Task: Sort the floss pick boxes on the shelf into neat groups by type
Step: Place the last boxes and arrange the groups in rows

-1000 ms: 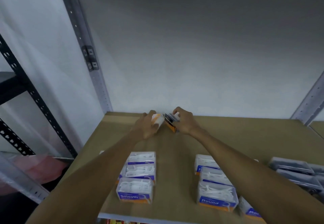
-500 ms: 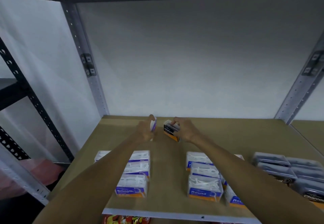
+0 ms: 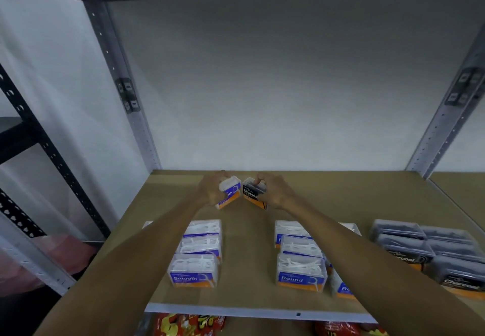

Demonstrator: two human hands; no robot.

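Note:
My left hand grips a clear Smooth floss pick box with a blue and orange label, lifted and tilted near the back of the shelf. My right hand grips a black Charcoal box right beside it. A column of Smooth boxes lies at the front left under my left forearm. Round boxes form a group at the front middle. Dark Charcoal boxes are grouped at the front right.
Grey uprights stand at the shelf's back corners against a white wall. A black rack stands to the left. Red snack packets show on the level below the white front edge.
Both hands have lifted their boxes off the back of the shelf and turned them so the labels face me. The view has pulled back, showing more of the shelf.

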